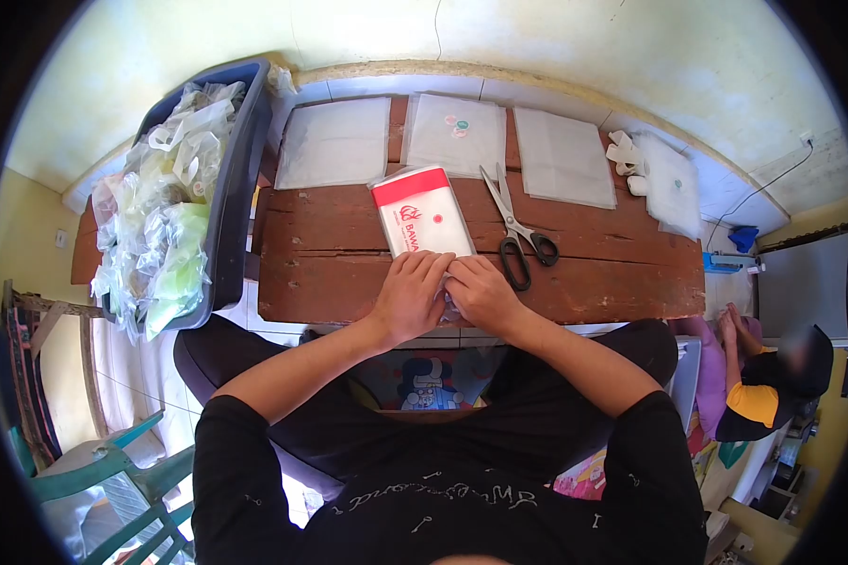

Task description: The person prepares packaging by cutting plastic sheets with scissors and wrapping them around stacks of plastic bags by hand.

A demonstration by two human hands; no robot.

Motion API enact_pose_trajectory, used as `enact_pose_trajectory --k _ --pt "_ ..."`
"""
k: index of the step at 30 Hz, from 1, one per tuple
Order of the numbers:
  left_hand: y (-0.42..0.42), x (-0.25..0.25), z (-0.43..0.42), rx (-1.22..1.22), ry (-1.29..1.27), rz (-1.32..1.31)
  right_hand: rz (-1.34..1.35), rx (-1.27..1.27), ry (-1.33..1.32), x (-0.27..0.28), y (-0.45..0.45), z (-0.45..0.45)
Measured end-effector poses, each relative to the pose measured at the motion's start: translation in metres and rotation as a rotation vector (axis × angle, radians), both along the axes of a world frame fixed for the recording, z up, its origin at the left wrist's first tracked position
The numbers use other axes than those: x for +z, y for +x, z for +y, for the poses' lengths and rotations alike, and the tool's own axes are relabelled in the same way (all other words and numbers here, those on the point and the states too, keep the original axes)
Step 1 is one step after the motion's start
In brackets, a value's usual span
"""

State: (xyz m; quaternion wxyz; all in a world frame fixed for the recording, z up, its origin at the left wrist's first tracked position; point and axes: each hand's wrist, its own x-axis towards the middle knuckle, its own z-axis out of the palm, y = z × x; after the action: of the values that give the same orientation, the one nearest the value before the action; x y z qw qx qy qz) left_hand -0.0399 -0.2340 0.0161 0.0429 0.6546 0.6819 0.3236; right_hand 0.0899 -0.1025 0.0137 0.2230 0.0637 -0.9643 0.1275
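Note:
A flat pack of plastic bags (432,218) in clear wrap, with a red band and red print on white, lies on the brown wooden table (325,226). My left hand (411,298) is closed on its near end, fingers bent over the edge. Beside it, touching, my right hand (483,294) also pinches the near end of the wrap. A bit of crumpled clear plastic shows below the fingers. To the right of the pack lie black-handled scissors (512,231), blades pointing away from me.
Along the back lie stacks of clear plastic sheets (334,143), one bearing small round stickers (458,125). A dark tub (236,188) full of plastic bags stands at left, near a green chair (141,476). Another person (758,395) sits at far right.

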Motion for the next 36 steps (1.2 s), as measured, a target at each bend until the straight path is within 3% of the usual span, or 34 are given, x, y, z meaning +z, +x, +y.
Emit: enact_pose_trajectory --k 27,36 --pt "0.0 -0.005 -0.006 0.135 0.023 0.012 -0.04 0.155 0.024 0.031 0.021 -0.032" --pt "0.002 -0.011 -0.005 0.124 0.048 0.001 -0.096 -0.038 0.049 0.032 0.022 -0.034"
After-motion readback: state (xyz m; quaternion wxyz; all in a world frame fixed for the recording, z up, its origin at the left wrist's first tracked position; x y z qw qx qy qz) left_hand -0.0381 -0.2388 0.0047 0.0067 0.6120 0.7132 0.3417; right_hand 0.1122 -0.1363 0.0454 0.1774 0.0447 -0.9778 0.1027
